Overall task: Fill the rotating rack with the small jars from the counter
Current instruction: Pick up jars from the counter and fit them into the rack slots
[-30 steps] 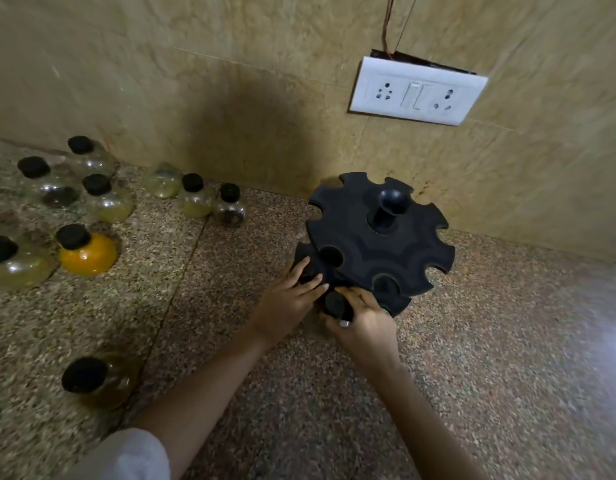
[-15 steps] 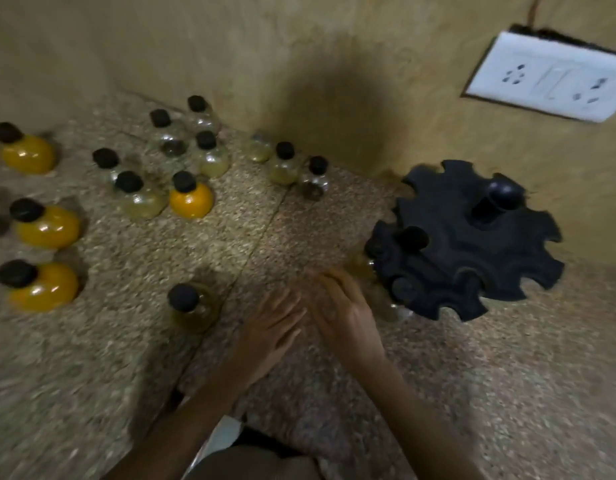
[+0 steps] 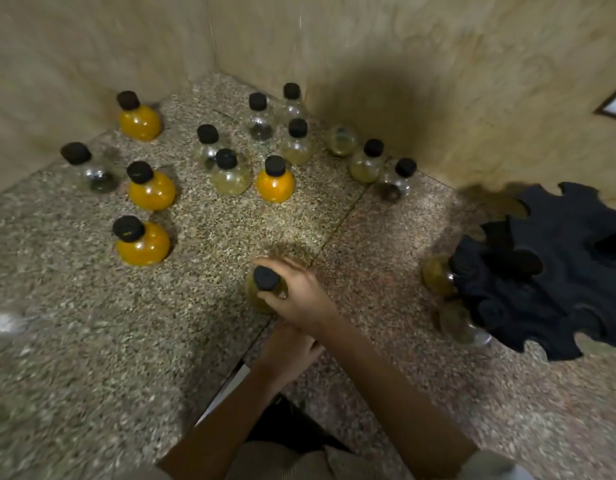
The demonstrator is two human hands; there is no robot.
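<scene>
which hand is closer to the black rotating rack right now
Right. The right hand grips the nearest jar on the counter, well clear of the rotating rack. The left hand sits below it, partly under the right forearm, slightly farther from the rack.

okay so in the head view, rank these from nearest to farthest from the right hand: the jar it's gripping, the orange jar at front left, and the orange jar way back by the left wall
1. Jar with the black cap, in the right hand itself.
2. Front-left orange jar, to the hand's left on the counter.
3. Back orange jar, far left beside the wall.
</scene>
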